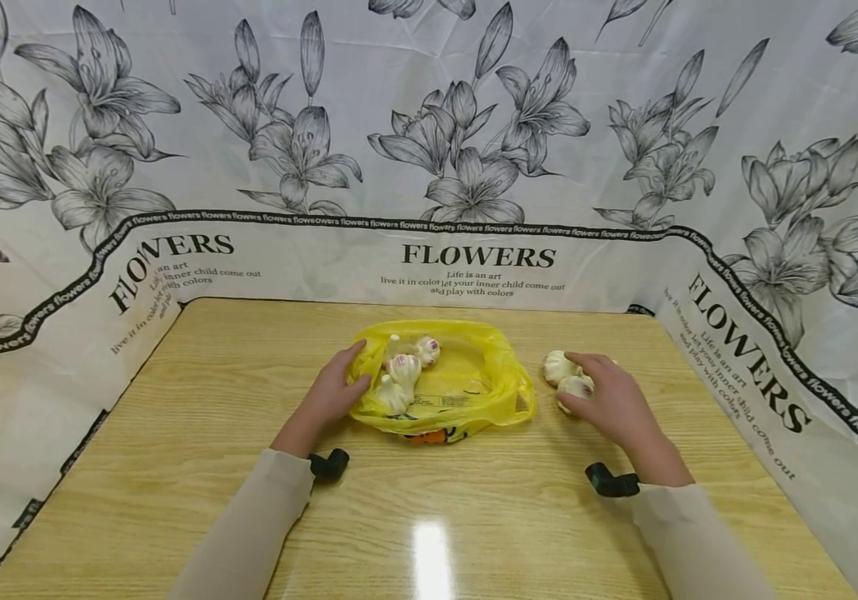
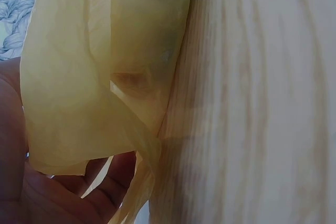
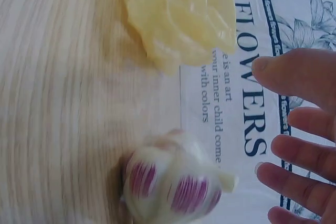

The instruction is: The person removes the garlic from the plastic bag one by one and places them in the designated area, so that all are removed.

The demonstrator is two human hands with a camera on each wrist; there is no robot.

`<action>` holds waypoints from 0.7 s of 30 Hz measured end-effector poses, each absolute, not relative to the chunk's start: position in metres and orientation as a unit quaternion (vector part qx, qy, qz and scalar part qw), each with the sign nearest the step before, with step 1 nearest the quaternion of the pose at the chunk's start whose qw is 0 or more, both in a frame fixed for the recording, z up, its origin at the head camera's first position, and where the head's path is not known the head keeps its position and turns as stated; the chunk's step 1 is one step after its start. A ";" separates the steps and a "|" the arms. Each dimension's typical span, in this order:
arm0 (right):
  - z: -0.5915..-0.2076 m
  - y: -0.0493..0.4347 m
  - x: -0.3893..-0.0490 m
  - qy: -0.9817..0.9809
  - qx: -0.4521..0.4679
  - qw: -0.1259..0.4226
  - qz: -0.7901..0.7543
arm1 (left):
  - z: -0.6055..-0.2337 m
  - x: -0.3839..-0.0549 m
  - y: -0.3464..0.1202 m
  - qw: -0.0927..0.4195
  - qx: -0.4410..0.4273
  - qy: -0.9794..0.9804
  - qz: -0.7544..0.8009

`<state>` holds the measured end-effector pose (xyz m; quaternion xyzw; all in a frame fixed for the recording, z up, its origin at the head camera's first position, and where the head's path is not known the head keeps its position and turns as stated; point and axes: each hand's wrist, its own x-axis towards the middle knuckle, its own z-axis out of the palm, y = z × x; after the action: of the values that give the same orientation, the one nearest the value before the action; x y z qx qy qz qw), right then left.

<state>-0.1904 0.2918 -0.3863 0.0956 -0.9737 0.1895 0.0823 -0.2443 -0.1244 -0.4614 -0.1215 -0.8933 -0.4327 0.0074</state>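
A yellow plastic bag (image 1: 500,367) lies spread on the table with its mouth facing up. Several garlic bulbs (image 1: 404,368) sit inside its left part. My left hand (image 1: 329,392) holds the bag's left rim; in the left wrist view the yellow film (image 2: 79,103) runs between thumb and curled fingers (image 2: 110,192). To the right of the bag, my right hand (image 1: 619,404) hovers over loose garlic bulbs (image 1: 561,367), partly covering them. The right wrist view shows its fingers (image 3: 299,148) spread, apart from a purple-streaked garlic bulb (image 3: 176,182).
The wood-grain table (image 1: 369,525) is bounded at the back and sides by a white cloth (image 1: 309,267) printed with flowers and lettering. Dark wrist-worn devices (image 1: 330,465) sit at both sleeves. Light reflects off the table's front.
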 end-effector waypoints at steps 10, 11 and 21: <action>-0.391 0.267 -0.198 -0.966 0.130 0.087 0.207 | -0.462 -0.244 -0.124 0.010 -0.125 -0.892 -0.434; -0.391 0.264 -0.199 -0.965 0.133 0.087 0.208 | -0.462 -0.244 -0.124 0.010 -0.125 -0.892 -0.434; -0.390 0.238 -0.203 -0.961 0.162 0.079 0.210 | -0.462 -0.245 -0.124 0.011 -0.118 -0.895 -0.431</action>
<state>-0.2027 0.2382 -0.3902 0.1623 -0.9608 0.2103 0.0794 -0.2450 -0.1240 -0.4619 -0.1179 -0.8947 -0.4306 0.0110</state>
